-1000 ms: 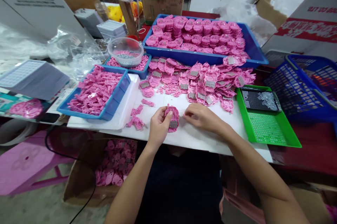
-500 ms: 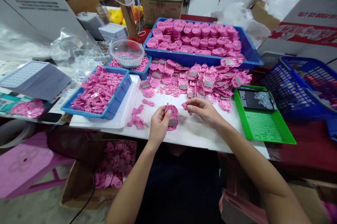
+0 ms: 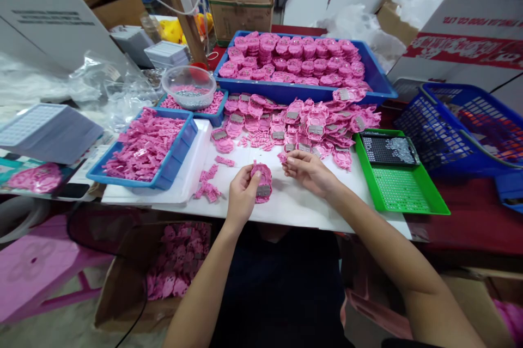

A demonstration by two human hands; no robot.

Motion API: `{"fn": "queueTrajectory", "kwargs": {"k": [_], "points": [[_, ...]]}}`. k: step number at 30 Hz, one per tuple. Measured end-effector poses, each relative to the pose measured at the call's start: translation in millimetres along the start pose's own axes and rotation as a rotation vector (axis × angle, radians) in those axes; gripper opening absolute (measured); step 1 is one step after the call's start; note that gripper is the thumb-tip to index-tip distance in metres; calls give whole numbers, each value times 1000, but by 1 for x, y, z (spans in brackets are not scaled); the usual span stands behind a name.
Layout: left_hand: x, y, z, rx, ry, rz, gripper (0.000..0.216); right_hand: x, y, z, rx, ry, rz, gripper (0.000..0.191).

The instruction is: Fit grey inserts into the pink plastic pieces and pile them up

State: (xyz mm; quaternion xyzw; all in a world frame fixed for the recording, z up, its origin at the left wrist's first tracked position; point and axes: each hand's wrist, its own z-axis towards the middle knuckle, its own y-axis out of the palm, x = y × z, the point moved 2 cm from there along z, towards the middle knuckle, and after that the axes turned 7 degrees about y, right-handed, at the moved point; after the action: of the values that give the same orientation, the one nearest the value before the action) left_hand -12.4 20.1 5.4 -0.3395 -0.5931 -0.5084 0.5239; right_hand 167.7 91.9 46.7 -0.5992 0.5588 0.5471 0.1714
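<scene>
My left hand [image 3: 242, 194] is closed on a pink plastic shell [image 3: 265, 180] with a grey patch near its lower end, holding it just over the white work surface [image 3: 286, 209]. To its right, my right hand [image 3: 307, 170] pinches a small pink plastic piece [image 3: 283, 158] between thumb and fingertips, apart from the shell. Its exact shape is partly hidden by the fingers. Loose pink strips [image 3: 207, 182] lie left of my left hand. Beyond both hands spreads a heap of similar pink shells [image 3: 316, 119], many with grey patches.
A blue tray of pink strips [image 3: 141, 146] stands left, with a clear bowl [image 3: 188, 89] on another tray behind. At the back, a large blue tray [image 3: 302, 89] holds stacked shells. Right are a green tray [image 3: 402, 174] with a black tray of small metal parts and a blue basket [image 3: 461, 130].
The whole view has shifted slightly. Both hands keep their holds; the right hand has turned a little, with its fingers drawn closer around the small pink piece.
</scene>
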Motion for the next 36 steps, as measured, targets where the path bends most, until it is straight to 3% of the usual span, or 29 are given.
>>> {"fn": "queueTrajectory", "kwargs": {"k": [8,10,14,17,28,36], "points": [[-3,-1,-1,-4,-2,-1,40,1,7,-3,-16,-118,-180,27],[-3,-2,0,3,6,2,38,1,10,-5,7,-266,-368,23],[-3,-3,3,22,36,33,36,6,21,-8,86,-711,-837,9],[-3,-3,4,41,49,42,38,15,28,-7,97,-911,-996,12],[0,1,4,-36,52,-19,34,20,34,-2,113,-960,-1081,17],[9,4,1,-20,99,16,31,18,39,-10,102,-984,-1096,18]]}}
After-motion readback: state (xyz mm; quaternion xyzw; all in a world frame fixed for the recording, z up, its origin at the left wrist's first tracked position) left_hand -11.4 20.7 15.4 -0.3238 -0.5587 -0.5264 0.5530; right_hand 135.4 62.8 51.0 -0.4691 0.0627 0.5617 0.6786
